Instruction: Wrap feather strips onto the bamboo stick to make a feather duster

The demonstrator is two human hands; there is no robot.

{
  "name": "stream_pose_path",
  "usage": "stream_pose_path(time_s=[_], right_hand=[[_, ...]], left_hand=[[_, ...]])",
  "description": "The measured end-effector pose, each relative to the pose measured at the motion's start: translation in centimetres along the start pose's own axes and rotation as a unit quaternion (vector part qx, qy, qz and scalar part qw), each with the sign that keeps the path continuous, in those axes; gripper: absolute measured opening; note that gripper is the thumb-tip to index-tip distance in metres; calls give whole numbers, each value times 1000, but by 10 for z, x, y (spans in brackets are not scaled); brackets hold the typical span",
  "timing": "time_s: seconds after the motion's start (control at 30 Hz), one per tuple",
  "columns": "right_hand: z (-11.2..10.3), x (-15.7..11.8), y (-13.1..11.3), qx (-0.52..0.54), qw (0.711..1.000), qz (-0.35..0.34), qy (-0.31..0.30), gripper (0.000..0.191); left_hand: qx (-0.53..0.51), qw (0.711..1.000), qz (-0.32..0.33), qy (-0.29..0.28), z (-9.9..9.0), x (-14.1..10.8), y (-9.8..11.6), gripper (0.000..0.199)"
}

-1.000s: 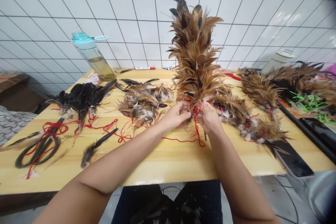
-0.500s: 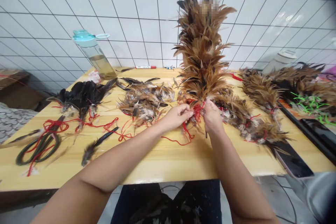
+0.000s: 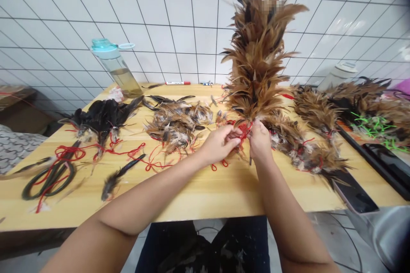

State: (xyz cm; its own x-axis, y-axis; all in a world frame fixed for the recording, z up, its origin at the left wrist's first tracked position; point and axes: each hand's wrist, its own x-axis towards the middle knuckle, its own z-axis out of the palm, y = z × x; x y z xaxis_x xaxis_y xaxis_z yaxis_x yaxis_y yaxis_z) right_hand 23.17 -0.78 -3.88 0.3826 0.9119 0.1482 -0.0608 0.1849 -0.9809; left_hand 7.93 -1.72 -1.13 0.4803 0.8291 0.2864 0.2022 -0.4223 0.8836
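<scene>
A tall feather duster [image 3: 258,59] of brown and black feathers stands upright, leaning slightly right, above the table. My right hand [image 3: 260,140] is closed around its stick just below the lowest feathers; a short end of the stick shows under the fist. Close by on the left, my left hand [image 3: 222,141] pinches red string [image 3: 245,130] that runs to the base of the feathers. A tangle of the string lies between the hands. More red string [image 3: 136,151] trails leftward over the tabletop.
Black feather bundles [image 3: 102,115], scissors [image 3: 51,177] and a loose feather [image 3: 120,177] lie left. Brown feathers [image 3: 179,123] lie mid-table, more bundles [image 3: 315,108] right. A water bottle [image 3: 120,76] and marker [image 3: 177,82] are near the tiled wall. Phones [image 3: 357,192] lie at the right edge.
The duster has tilted and shifted right at its top. My left hand has turned a little, and the red string is drawn in closer, its loop on the table shrunken.
</scene>
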Motion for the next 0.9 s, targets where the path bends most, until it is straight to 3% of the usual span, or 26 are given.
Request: stream_pose_path(time_s=[0.17,0.27,0.37,0.53,0.67,0.77,0.9], right_hand=[[8,-11,-8,-39,999,-25,-24,48],[9,-12,-7,-58,997,-39,-19,48],[5,-9,-1,-66,996,-51,-17,48],[-4,-2,7,-65,996,-56,-11,48],[-11,4,8,-69,996,-64,-2,47],[-17,9,7,-81,993,-79,15,46],[-23,12,8,-102,989,-101,34,48]], left_hand=[[-73,997,-17,-21,25,0,-15,44],[-70,995,-47,-61,16,1,-20,25],[-20,996,-25,-81,-4,3,-17,14],[115,992,52,3,-32,7,-8,14],[136,990,-30,-15,-52,9,-2,17],[78,991,-108,33,-68,10,1,17],[-128,973,-96,169,-81,10,1,18]])
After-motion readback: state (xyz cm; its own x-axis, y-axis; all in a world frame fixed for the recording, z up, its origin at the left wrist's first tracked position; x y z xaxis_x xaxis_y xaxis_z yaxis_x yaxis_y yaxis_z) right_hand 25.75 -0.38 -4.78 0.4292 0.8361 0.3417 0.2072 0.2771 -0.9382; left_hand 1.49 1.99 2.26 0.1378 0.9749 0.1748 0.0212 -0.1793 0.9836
